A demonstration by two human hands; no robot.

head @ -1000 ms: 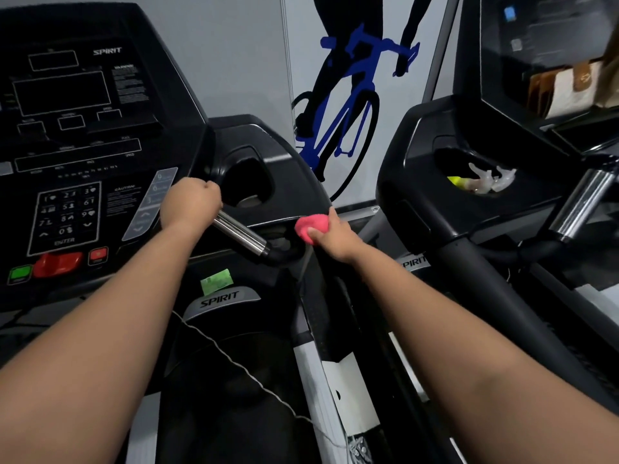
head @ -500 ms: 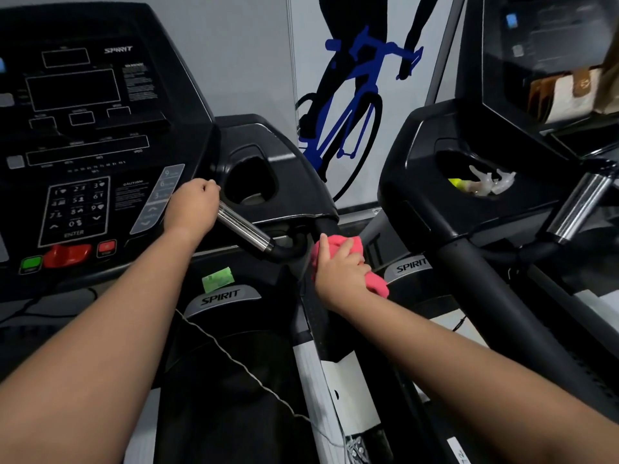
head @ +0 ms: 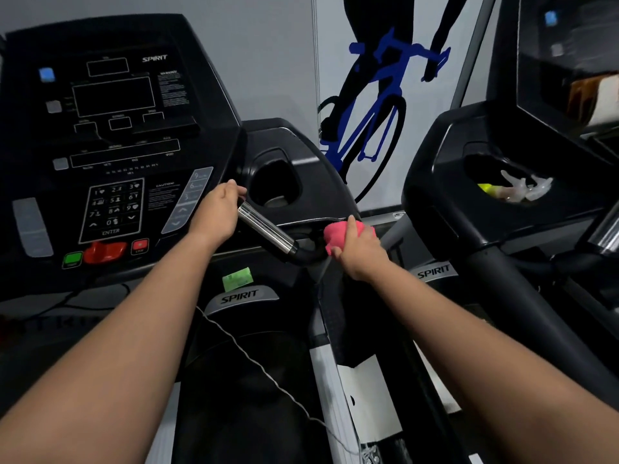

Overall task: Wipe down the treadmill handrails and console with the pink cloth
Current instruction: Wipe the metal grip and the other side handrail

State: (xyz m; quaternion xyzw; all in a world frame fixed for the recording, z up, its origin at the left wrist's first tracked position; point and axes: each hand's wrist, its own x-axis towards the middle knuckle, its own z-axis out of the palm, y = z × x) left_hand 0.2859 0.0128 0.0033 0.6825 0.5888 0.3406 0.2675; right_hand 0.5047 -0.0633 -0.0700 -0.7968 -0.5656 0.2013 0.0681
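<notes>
Two hands are on one treadmill (head: pixel 241 294); a second treadmill (head: pixel 469 202) stands to its right. The left hand (head: pixel 217 212) curls round the chrome bar (head: pixel 268 229) beside the console (head: pixel 114 128). The right hand (head: pixel 360 254) clutches one pink cloth (head: pixel 335 234) against the black handrail (head: pixel 304 257) bend.

Glossy chrome metal grip (head: pixel 266 229), matt black plastic console (head: pixel 117 135), soft crumpled pink cloth (head: pixel 338 234).

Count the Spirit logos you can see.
3: one atop the console, one on the motor cover, one on the neighbouring treadmill beside the right hand. Others may be hidden.
</notes>
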